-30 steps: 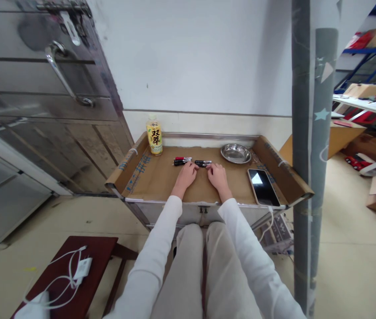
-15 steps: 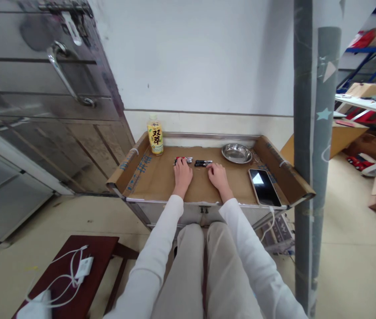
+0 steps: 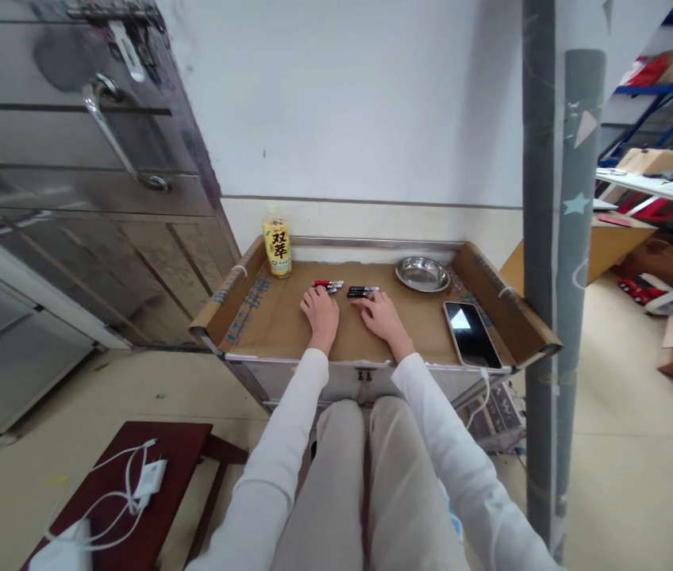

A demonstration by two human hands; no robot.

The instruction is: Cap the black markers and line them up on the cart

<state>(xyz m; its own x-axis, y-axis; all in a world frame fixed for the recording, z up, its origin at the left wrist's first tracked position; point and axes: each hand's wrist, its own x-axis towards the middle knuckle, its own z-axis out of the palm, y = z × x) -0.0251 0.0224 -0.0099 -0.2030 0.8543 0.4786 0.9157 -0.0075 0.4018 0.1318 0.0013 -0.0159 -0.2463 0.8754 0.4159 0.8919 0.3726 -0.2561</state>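
Observation:
On the brown cardboard lining lie two small groups of pens. The red pens point(image 3: 328, 284) lie just beyond the fingertips of my left hand point(image 3: 321, 316), which rests palm down with its fingers apart; a pen next to the red ones is partly covered by those fingers. To the right, several black pens point(image 3: 363, 292) lie side by side. My right hand point(image 3: 382, 319) is at their near edge, its index finger stretched out to the left. Its fingers touch or nearly touch the black pens. Neither hand grasps a pen.
A yellow drink bottle point(image 3: 278, 246) stands at the back left of the cardboard-lined table point(image 3: 277, 325). A round metal dish point(image 3: 423, 274) sits at the back right, with a phone point(image 3: 472, 335) nearer me. A wrapped grey post point(image 3: 551, 317) rises on the right. A dark red stool point(image 3: 175, 452) holds a charger.
My left hand has drawn back slightly toward me and left, uncovering more of the red pens. My right hand has shifted left along the near edge of the black pens.

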